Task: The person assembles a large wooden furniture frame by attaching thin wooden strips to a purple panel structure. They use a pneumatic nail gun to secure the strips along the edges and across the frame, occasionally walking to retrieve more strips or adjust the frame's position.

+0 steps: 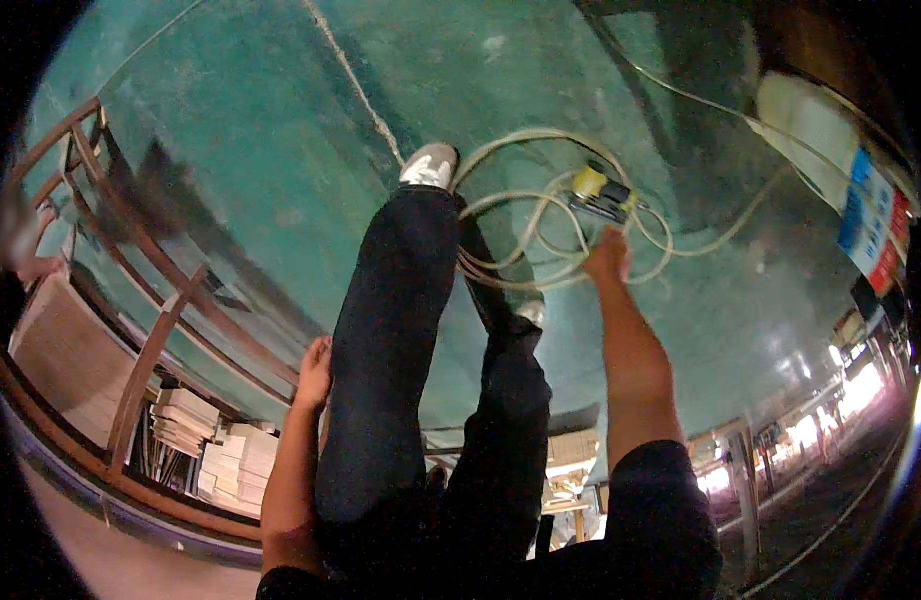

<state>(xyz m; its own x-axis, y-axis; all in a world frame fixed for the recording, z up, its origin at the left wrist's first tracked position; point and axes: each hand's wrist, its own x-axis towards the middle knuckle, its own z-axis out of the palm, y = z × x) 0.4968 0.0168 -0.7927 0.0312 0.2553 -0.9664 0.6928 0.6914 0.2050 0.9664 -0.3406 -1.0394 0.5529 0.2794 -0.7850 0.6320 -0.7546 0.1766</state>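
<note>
Far L on my feed, well L of the front shoe (429, 163), there's a co-worker's arm (40, 264) by a brown frame (166, 322). Stacks of pale boards (242, 465) sit inside the frame, L of that shoe & much nearer the body. My L hand (316, 368) hangs btwn frame & dark trousers (395, 290), L of the shoe & nearer the body; fingers look loosely curled, can't tell if they pinch anything.

The shoe is planted on the green floor (280, 180). Just R of it a pale hose (545, 133) lies in loose, overlapping loops, one of them running right beside the shoe.

The yellow-&-black tool (602, 192) is R of the shoe, within the loops' span. Its long axis slants: the rounded yellow end points up-L, roughly shoe-side; the other end points down-R, away from it, w/ hose close by. Flat black part is on the side toward the body.

My R hand (607, 258), R of the shoe & a bit nearer the body, reaches up to the tool's near edge; can't tell if its fingers pinch tool or hose, or just touch. Far R of the shoe: a blue, white & red panel (873, 218).
</note>
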